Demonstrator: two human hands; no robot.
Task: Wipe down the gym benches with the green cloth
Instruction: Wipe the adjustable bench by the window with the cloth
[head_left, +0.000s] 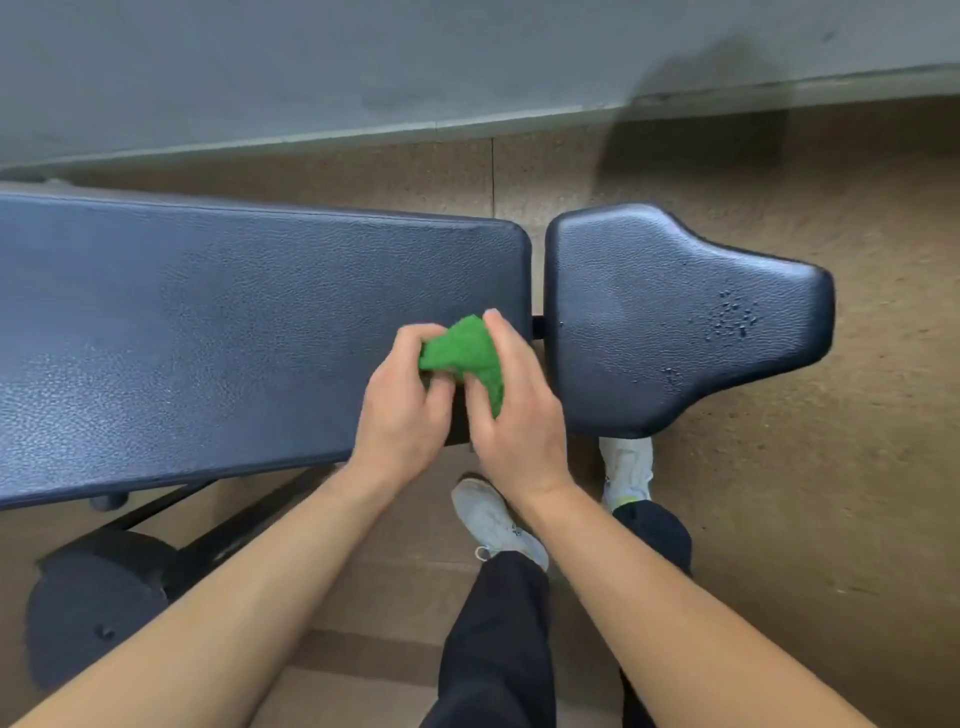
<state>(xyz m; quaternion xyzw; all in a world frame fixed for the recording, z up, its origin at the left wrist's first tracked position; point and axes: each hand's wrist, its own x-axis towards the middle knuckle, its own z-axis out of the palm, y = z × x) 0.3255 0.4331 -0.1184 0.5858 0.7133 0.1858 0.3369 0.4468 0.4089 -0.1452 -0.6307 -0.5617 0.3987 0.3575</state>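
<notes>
A dark blue padded gym bench lies across the view, with a long back pad (218, 332) on the left and a separate seat pad (654, 317) on the right. A bunched green cloth (465, 353) is held between both hands, just above the right end of the long pad near its front edge. My left hand (402, 410) pinches the cloth's left side. My right hand (511, 415) grips its right side, with the fingers wrapped over it. Small droplets or marks dot the seat pad (735, 319) near its narrow end.
The black bench frame and a round foot (98, 597) stand under the long pad at lower left. My white shoes (493, 519) and dark trousers are beside the seat pad on the brown floor (857, 493). A grey wall (363, 62) runs behind the bench.
</notes>
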